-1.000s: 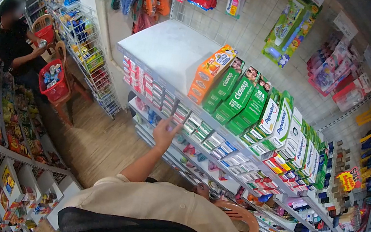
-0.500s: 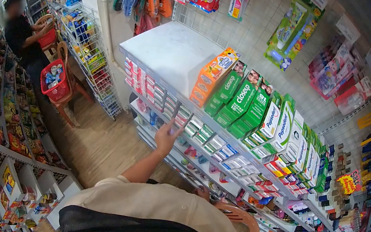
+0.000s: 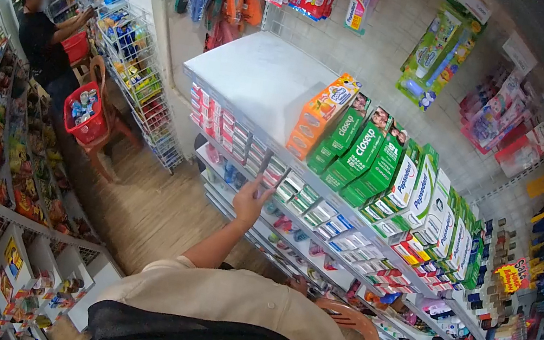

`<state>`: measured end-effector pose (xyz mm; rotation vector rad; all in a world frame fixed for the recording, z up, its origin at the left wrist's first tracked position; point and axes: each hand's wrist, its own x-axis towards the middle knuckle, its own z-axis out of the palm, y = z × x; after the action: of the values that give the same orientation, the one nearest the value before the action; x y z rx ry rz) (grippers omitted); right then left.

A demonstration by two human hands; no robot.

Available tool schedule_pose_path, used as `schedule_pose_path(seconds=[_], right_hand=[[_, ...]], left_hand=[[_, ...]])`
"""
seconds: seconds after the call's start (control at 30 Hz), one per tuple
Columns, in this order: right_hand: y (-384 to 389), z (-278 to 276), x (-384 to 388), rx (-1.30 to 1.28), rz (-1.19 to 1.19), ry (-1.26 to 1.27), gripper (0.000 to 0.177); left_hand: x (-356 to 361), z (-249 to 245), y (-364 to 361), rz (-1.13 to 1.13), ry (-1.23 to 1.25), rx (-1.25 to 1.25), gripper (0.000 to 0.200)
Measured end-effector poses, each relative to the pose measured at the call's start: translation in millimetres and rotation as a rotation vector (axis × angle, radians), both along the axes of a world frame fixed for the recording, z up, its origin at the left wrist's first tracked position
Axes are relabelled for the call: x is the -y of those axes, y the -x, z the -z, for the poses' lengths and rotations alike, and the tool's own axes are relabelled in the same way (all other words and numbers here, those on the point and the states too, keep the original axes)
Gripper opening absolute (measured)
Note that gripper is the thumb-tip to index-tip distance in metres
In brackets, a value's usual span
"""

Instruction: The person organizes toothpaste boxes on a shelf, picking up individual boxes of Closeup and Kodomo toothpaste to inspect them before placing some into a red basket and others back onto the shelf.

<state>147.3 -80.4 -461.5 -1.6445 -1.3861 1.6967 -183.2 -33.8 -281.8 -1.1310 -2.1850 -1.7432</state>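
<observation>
My left hand point(image 3: 251, 201) reaches to the upper shelf, with its fingers stretched and apart. Its fingertips are right at a row of small boxes point(image 3: 274, 172) standing end-out under the top ledge. Above and to the right, green Closeup toothpaste boxes point(image 3: 359, 147) lie beside an orange box point(image 3: 322, 115) on the top. White and green Pepsodent boxes point(image 3: 417, 196) continue that line. Only a small part of my right hand point(image 3: 298, 284) shows low by the lower shelves; its fingers are too small to make out.
A white shelf top point(image 3: 259, 72) lies left of the orange box. An orange plastic chair point(image 3: 351, 323) stands close on my right. At the left, a red basket point(image 3: 86, 121) rests on another chair near a person point(image 3: 44, 38). Snack shelves point(image 3: 13, 164) line the aisle.
The view has shifted slightly, so the shelf sits a little further right and lower. My left hand stays at the small boxes. The person at the left has raised a hand toward the rack.
</observation>
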Motion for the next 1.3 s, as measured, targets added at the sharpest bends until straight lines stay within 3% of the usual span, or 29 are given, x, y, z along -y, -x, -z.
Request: schedule_pose_path(seconds=[0.27,0.33,0.37,0.43,0.53,0.6,0.73,0.77,0.87,1.07,1.3], right_hand=[[-5,29,1,-0.068,0.020,-0.028,0.034],[-10,37,-1,0.257,-0.057,-0.122,0.032],[-12,41,-2,0.260,-0.051,-0.120,0.032],[-13,41,-2,0.033,-0.046,-0.167,0.028],[-2,29,-2,-0.089,0.062,-0.064,0.024],[7,6,-3,-0.115,0.078,0.010,0.022],[12,-6,-3,-0.271,0.017,0.041,0.024],[14,-7,-3,-0.214,0.125,0.149,0.044],[0,46,-8,-0.342,0.116,0.106,0.044],[6,-1,1,-0.155,0.112,0.105,0.043],[-1,14,4,-0.280,0.210,0.160,0.042]], left_hand=[[3,-2,-3,0.016,-0.009,0.041,0.055],[2,-1,-6,0.021,-0.024,0.042,0.055],[2,-1,-4,0.007,0.001,0.026,0.055],[4,-6,-3,0.000,0.026,0.010,0.055],[8,-24,-9,0.025,-0.057,0.019,0.055],[12,-43,-20,0.105,-0.146,0.180,0.054],[1,-73,-32,0.169,-0.196,0.067,0.051],[-2,-76,-33,0.165,-0.185,0.053,0.051],[-5,-74,-37,0.148,-0.130,0.080,0.049],[-5,-62,-38,0.118,-0.030,0.087,0.049],[-7,-61,-37,0.099,-0.079,0.058,0.051]])
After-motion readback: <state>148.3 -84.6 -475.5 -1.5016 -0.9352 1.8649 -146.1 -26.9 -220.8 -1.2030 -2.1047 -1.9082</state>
